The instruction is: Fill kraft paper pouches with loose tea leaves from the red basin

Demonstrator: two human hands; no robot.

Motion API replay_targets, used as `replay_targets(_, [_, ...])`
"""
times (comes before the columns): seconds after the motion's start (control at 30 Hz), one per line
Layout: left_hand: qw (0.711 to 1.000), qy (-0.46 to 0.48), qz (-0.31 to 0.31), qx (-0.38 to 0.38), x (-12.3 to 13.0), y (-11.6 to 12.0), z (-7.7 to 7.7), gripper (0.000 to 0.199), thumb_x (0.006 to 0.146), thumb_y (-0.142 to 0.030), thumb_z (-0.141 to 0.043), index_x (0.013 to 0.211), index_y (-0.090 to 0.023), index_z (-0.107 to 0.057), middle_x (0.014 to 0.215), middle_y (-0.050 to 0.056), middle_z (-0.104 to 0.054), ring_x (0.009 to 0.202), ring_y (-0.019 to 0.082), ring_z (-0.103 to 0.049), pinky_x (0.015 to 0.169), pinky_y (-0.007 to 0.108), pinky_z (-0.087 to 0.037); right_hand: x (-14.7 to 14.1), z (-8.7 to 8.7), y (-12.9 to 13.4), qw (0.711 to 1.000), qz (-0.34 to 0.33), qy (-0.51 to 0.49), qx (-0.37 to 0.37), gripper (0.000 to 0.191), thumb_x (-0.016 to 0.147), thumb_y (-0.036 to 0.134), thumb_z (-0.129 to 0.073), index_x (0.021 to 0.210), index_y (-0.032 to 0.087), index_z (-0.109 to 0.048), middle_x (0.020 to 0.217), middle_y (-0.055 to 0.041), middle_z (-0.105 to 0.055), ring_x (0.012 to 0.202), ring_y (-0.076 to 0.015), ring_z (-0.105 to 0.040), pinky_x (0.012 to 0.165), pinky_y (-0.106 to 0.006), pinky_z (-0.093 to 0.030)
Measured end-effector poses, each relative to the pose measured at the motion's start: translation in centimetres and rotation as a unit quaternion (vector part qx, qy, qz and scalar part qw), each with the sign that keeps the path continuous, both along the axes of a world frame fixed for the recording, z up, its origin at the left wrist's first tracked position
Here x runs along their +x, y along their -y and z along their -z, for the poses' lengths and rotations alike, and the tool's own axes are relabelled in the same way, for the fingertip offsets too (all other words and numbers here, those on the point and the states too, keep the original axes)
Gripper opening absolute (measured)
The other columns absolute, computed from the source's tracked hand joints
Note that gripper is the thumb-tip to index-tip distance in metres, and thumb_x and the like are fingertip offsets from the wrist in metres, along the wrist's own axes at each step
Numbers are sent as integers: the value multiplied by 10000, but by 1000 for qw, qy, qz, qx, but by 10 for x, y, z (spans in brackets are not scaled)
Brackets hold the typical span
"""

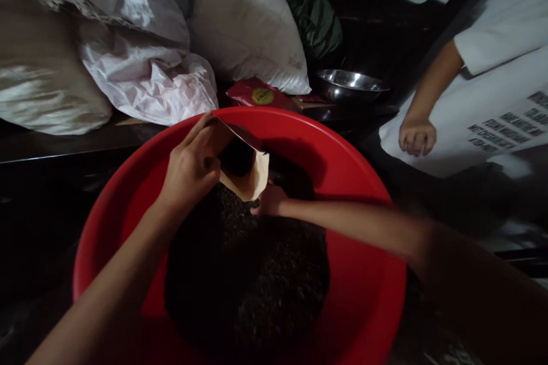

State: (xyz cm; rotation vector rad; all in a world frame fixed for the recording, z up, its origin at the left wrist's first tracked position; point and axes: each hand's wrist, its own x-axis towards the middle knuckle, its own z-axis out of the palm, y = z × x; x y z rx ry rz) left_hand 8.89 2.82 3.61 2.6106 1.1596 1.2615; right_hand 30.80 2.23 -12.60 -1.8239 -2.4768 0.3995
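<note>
Over a big red plastic tub (368, 182), my left hand (190, 168) grips the rim of a brown paper bag (258, 177), thumb on the near side. The bag's mouth gapes toward me, and its inside looks dark. My right hand (274, 201) is closed against the bag's lower right side, with its fingers partly hidden there. Beneath both hands, a heap of dark, loose, leaf-like material (282, 291) covers the tub's bottom. Deep shadow hides part of the heap.
Stuffed white sacks (248, 23) and a crumpled white plastic bag (149, 80) line the back, beside a dark green bag (308, 11). Behind the tub are a red packet (261, 94) and a steel bowl (351, 84). A person in a white shirt (505, 91) stands at right.
</note>
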Motion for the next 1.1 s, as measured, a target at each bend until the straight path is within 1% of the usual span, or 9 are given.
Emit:
replay_targets(0.23, [998,-28,53,-9,9,5,7,620,803,2,-542,1403,-149,-574,1701,151,-381,1419,307,-594,1125,368,-595,11,-51,54,992,-60,-93,-56,483,775,331,-789,1257,322,-770,1189,-31,-789,1156,-286,-725,973,-366,-561])
replay_targets(0.33, [997,-24,73,-15,11,5,8,663,790,29,-531,1431,-136,-567,1706,170,-363,1449,303,-566,1144,364,-582,20,-87,80,976,-93,-178,-80,454,731,269,-813,1184,283,-797,1127,-34,-792,1104,-270,-723,1005,-378,-539])
replay_targets(0.47, [992,-46,107,-41,14,6,9,749,759,52,-499,1487,-122,-537,1721,192,-307,1402,316,-610,1124,401,-604,31,-149,101,915,-195,-332,-124,372,766,213,-778,1137,237,-782,1128,-6,-780,1027,-194,-716,1003,-333,-528])
replay_targets(0.6, [986,-69,145,-42,16,11,5,799,729,30,-549,1505,-159,-525,1711,166,-339,1445,344,-563,1194,475,-555,26,-190,80,924,-171,-343,8,428,841,242,-754,1268,244,-731,1226,-15,-745,1149,-220,-681,1085,-392,-502])
replay_targets(0.7, [989,-46,137,-28,14,15,0,789,726,6,-567,1497,-158,-535,1700,159,-367,1486,334,-517,1241,469,-506,12,-190,44,958,-98,-216,162,459,863,200,-735,1320,231,-720,1365,-70,-651,1268,-279,-613,1151,-467,-463])
replay_targets(0.83, [993,-32,104,-37,14,12,2,756,747,10,-526,1489,-133,-539,1700,180,-359,1477,321,-528,1223,432,-519,-5,-173,19,972,-128,-59,189,264,919,212,-708,1164,146,-777,1269,-139,-654,1214,-309,-616,1109,-480,-485])
replay_targets(0.97, [991,-39,114,-54,16,9,11,730,759,5,-510,1479,-110,-529,1716,201,-314,1508,331,-491,1216,450,-521,5,-165,56,929,-169,-151,293,282,1048,219,-504,1101,167,-776,1099,-94,-745,1061,-216,-688,1011,-378,-540])
replay_targets(1.03, [991,-44,101,-76,18,9,11,706,770,0,-499,1466,-106,-536,1736,206,-252,1425,335,-587,1142,434,-582,27,-159,77,902,-123,-208,356,277,1055,259,-494,1069,207,-766,981,-60,-763,921,-196,-705,935,-367,-561])
replay_targets(1.1, [991,-46,84,-92,19,9,10,666,780,-2,-491,1431,-119,-562,1750,189,-205,1342,329,-656,1063,414,-625,57,-144,81,908,-20,-223,354,281,1047,313,-488,994,228,-751,925,-58,-758,877,-214,-706,884,-380,-564])
